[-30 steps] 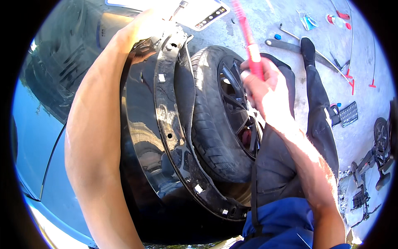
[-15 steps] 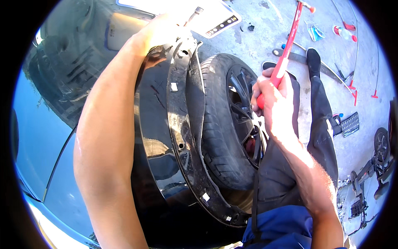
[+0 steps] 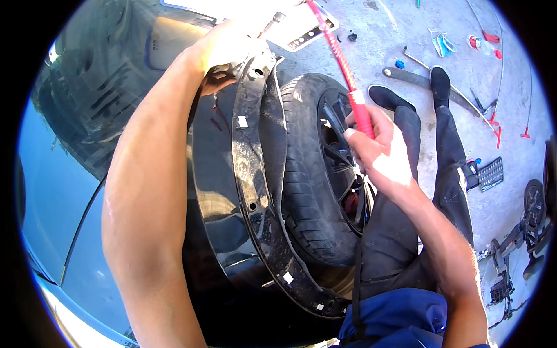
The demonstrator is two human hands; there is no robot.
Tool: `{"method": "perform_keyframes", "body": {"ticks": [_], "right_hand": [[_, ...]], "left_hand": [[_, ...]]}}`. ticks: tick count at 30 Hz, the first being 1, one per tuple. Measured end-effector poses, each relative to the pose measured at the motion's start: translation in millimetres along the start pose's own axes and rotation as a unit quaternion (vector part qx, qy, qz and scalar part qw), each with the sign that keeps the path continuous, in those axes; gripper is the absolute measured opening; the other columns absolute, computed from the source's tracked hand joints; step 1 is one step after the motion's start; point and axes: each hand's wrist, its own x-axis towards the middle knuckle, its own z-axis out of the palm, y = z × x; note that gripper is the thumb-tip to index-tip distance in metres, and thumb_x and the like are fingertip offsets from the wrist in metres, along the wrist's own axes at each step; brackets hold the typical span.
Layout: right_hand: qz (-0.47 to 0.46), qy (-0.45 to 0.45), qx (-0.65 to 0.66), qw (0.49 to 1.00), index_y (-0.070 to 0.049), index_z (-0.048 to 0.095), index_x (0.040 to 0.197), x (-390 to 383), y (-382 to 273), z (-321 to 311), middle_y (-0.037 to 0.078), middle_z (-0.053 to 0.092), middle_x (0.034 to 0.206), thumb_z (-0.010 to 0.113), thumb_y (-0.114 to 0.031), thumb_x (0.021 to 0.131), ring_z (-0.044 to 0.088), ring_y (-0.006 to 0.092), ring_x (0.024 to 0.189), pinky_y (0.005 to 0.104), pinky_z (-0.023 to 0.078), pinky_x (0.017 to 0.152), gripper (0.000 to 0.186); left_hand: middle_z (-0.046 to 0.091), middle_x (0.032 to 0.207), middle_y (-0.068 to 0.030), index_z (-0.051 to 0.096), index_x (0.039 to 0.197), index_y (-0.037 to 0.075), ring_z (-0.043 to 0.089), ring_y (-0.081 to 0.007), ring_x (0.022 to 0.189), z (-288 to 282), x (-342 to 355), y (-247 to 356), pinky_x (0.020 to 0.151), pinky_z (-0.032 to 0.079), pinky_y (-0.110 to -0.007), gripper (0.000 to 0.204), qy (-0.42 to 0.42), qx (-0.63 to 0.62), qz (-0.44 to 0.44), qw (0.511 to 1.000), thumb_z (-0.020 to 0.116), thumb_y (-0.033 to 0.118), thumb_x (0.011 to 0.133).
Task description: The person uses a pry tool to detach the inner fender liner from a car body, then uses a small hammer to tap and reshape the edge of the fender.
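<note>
My right hand (image 3: 380, 148) is wrapped round the red grip of a hammer (image 3: 342, 64). Its handle slants up and left over the tyre, and the head lies at or past the top edge. My left hand (image 3: 229, 43), washed out by sunlight, is at the upper end of the bare wheel-arch flange (image 3: 249, 168). A short metal rod with a thick cylindrical end (image 3: 277, 18) sticks up from its closed fingers; glare hides much of that grip. Below my left arm is the dark, glossy car body panel (image 3: 217, 203). Inside the arch stands the tyre (image 3: 307, 168) on a dark spoked wheel.
A white panel (image 3: 301, 37) lies beyond my left hand. My legs (image 3: 394, 232) stretch beside the wheel. On the concrete are a flat metal bar (image 3: 415, 80), red-handled rods (image 3: 498, 136), a bottle (image 3: 483, 46), a face mask (image 3: 444, 45), a black bit tray (image 3: 491, 174) and a scooter-like vehicle (image 3: 531, 226).
My right hand has swung the hammer leftward, its handle now tilting toward my left hand instead of away to the right. My left hand stays nearly in place.
</note>
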Motion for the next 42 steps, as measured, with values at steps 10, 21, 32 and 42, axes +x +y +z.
{"method": "perform_keyframes", "body": {"ticks": [10,21,32,42], "right_hand": [[0.028,-0.011,0.042,0.999,-0.003,0.047,0.095,2,-4,6,0.003,0.047,0.065,0.051,-0.01,0.083,0.042,0.0084,0.046,0.0225,0.035,0.043,0.014],[0.017,0.001,0.054,0.998,-0.004,0.046,0.097,3,2,2,0.003,0.047,0.066,0.05,-0.01,0.084,0.042,0.0083,0.048,0.0225,0.036,0.044,0.015],[0.029,0.011,0.109,0.994,-0.004,0.045,0.097,5,3,4,0.003,0.048,0.066,0.05,-0.01,0.086,0.042,0.0084,0.046,0.0229,0.035,0.043,0.014],[0.067,0.026,0.122,0.99,-0.002,0.048,0.094,12,-4,4,0.004,0.049,0.07,0.053,-0.011,0.084,0.046,0.0085,0.053,0.025,0.038,0.047,0.014]], "left_hand": [[0.063,0.082,-0.0079,0.06,0.097,-0.003,0.056,-0.0127,0.073,2,0,-11,0.068,0.045,-0.027,0.027,-0.005,-0.089,0.006,0.996,0.061,0.021,0.084],[0.061,0.077,-0.0084,0.061,0.094,-0.003,0.053,-0.0134,0.071,4,1,2,0.067,0.044,-0.028,0.024,0.03,-0.077,-0.018,0.996,0.06,0.02,0.086],[0.065,0.084,-0.0081,0.062,0.1,-0.003,0.058,-0.0141,0.073,-9,2,14,0.069,0.046,-0.028,0.027,0.067,-0.009,-0.028,0.997,0.061,0.02,0.085],[0.066,0.086,-0.0086,0.061,0.102,-0.005,0.059,-0.0136,0.071,1,5,4,0.065,0.048,-0.026,0.029,0.044,-0.137,-0.02,0.989,0.059,0.02,0.087]]}}
